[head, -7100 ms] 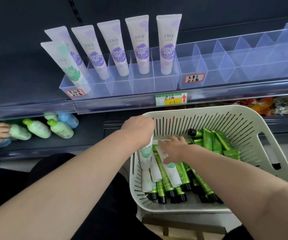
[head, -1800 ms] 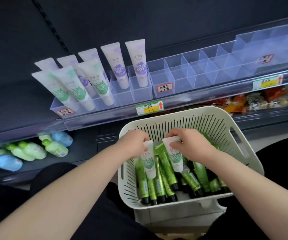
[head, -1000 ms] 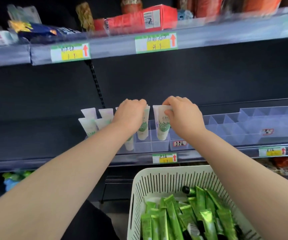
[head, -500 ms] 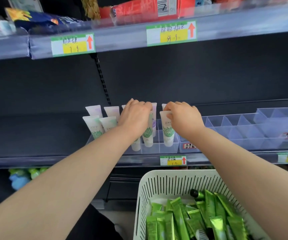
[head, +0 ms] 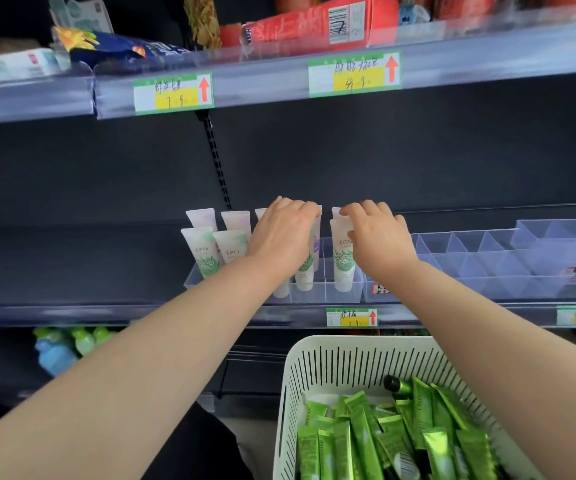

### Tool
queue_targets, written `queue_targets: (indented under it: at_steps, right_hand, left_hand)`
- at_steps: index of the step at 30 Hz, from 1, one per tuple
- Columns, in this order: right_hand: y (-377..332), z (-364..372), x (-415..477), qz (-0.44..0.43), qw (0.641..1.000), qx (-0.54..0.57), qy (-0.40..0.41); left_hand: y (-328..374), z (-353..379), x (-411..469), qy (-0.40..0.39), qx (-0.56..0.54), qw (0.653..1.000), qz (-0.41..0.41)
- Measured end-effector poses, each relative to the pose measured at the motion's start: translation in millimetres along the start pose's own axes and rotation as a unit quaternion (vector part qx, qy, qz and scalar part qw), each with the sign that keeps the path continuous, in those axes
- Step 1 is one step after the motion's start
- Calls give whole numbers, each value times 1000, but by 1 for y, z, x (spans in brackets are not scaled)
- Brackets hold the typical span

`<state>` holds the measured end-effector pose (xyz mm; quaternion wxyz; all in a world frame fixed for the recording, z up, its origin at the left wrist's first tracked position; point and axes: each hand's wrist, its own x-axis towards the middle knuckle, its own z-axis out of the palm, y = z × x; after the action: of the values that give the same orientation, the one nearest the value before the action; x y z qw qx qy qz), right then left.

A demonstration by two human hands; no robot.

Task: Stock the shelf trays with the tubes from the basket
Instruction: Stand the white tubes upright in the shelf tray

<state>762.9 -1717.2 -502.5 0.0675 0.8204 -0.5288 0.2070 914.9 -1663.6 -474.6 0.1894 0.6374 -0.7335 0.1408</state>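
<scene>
Two white tubes with green labels stand in the front cells of the clear shelf tray. My left hand curls over the top of the left tube. My right hand pinches the top of the right tube between thumb and fingers. More white tubes, green and purple labelled, fill the cells to the left. The white slotted basket sits below the shelf, holding several green tubes.
To the right run clear trays of empty cells. Price tags hang on the shelf edge. The shelf above carries a red box and packets. Green and blue bottles lie on the lower shelf at left.
Both hands lifted a white tube each from the basket up to the tray. Over the last half second the tubes sank into the cells and the hands barely shifted.
</scene>
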Motion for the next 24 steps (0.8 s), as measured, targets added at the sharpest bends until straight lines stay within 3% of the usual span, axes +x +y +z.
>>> queue_targets:
  at_steps: [6,13,20,24]
  right_hand:
    - [-1,3,-33,-27,999,-17,13]
    - [2,32,-75,-73,993,-62,-72]
    - [1,37,-82,-72,984,-109,-124]
    - [-1,39,-82,-78,980,-131,-126]
  left_hand:
    - [9,-3,-28,-41,-13,999,-7]
    - [0,16,-69,-80,7,997,-16]
    - [-16,34,-97,-180,28,976,-121]
    - [-24,44,-103,-211,5,968,-135]
